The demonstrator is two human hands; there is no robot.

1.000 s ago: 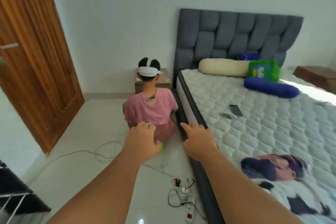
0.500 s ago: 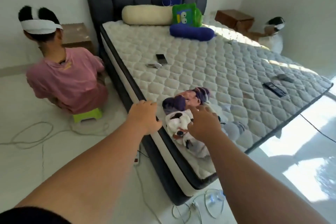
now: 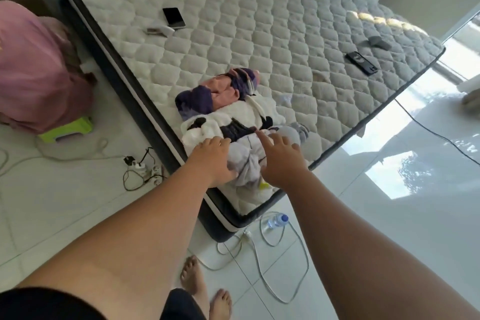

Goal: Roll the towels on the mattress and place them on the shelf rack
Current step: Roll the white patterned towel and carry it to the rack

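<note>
While the towels (image 3: 235,112) are lying crumpled by the mattress (image 3: 285,34) side edge near its foot corner, open quilt stretching beyond, the left hand (image 3: 213,157) is resting loose-fingered on the pile and the right hand (image 3: 281,157) is hovering over it, fingers spread wide, gripping nothing.

You are wearing a black sleeve (image 3: 39,305), showing in the lower left corner of the frame at the top of your left arm. Both forearms are running bare up to your left hand (image 3: 213,161) and right hand (image 3: 281,161). At the bottom centre you are wearing a dark garment (image 3: 179,305) over one leg, and you are going barefoot, with both bare feet (image 3: 192,278) showing beside it.
</note>
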